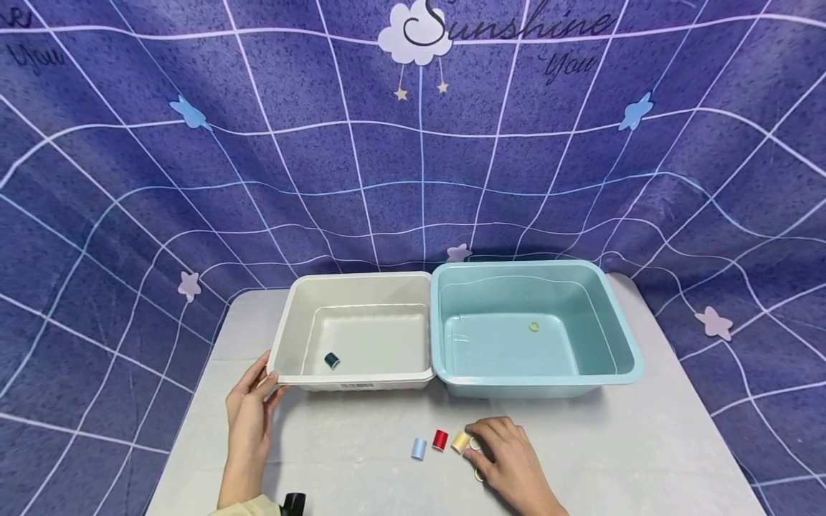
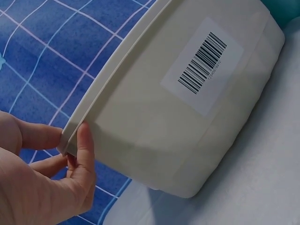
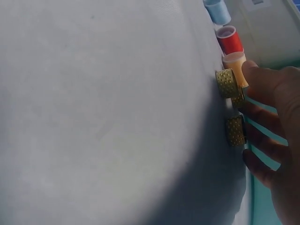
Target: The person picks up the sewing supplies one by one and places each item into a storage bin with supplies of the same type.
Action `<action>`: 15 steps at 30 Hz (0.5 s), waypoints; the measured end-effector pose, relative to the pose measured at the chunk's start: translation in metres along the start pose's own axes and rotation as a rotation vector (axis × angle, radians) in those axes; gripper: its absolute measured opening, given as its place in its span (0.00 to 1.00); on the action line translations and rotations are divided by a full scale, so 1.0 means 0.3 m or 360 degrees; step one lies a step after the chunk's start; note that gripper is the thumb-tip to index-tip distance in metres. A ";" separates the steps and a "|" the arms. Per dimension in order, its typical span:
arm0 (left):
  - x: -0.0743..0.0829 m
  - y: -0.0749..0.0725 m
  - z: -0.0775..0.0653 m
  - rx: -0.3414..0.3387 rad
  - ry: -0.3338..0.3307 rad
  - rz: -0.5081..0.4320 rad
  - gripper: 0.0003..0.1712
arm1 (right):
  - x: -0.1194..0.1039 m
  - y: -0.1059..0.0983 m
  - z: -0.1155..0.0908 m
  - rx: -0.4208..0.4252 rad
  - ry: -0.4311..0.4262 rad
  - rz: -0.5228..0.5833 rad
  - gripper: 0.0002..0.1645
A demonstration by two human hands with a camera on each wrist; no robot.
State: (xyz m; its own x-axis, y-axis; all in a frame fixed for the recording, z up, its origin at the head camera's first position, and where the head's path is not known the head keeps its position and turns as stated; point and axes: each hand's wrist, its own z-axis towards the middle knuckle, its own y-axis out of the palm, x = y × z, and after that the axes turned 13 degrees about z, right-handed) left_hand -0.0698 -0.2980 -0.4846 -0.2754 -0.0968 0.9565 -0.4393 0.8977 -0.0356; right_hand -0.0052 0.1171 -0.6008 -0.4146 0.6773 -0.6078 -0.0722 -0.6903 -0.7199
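At its front left corner, the white bin [image 1: 358,380] has its rim pinched by my left hand [image 1: 248,412], thumb on the outer face in the left wrist view. My right hand [image 1: 510,459] is low over the table, its fingers spread and slightly bent around gold dimpled ring thimbles [image 3: 227,83]. Its thumb is close to a yellow thread spool [image 1: 461,441]; contact cannot be told. Another ring thimble [image 1: 479,475] lies partly under the hand. Left of the yellow spool stand a red thread spool [image 1: 440,439] and a light blue thread spool [image 1: 419,448].
A teal bin [image 1: 529,380] stands against the white bin's right side, with one ring thimble [image 1: 534,326] inside. Inside the white bin lies a dark thread spool [image 1: 332,360]. Behind the grey-white table [image 1: 348,459] hangs a purple-blue patterned cloth [image 1: 419,165].
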 end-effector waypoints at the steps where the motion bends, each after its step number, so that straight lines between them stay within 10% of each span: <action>1: -0.002 -0.001 0.001 0.0002 -0.0003 -0.0005 0.31 | 0.000 0.000 0.000 0.0002 -0.0005 -0.0003 0.22; 15: -0.003 -0.006 0.000 -0.0032 0.0038 -0.0040 0.31 | -0.002 0.016 0.010 -0.0005 -0.0030 -0.0035 0.24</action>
State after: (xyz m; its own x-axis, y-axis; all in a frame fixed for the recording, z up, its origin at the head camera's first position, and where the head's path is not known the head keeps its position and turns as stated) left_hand -0.0689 -0.2995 -0.4855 -0.2441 -0.1095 0.9635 -0.4284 0.9036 -0.0058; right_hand -0.0080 0.1126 -0.6027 -0.4297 0.6875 -0.5854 -0.0790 -0.6744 -0.7341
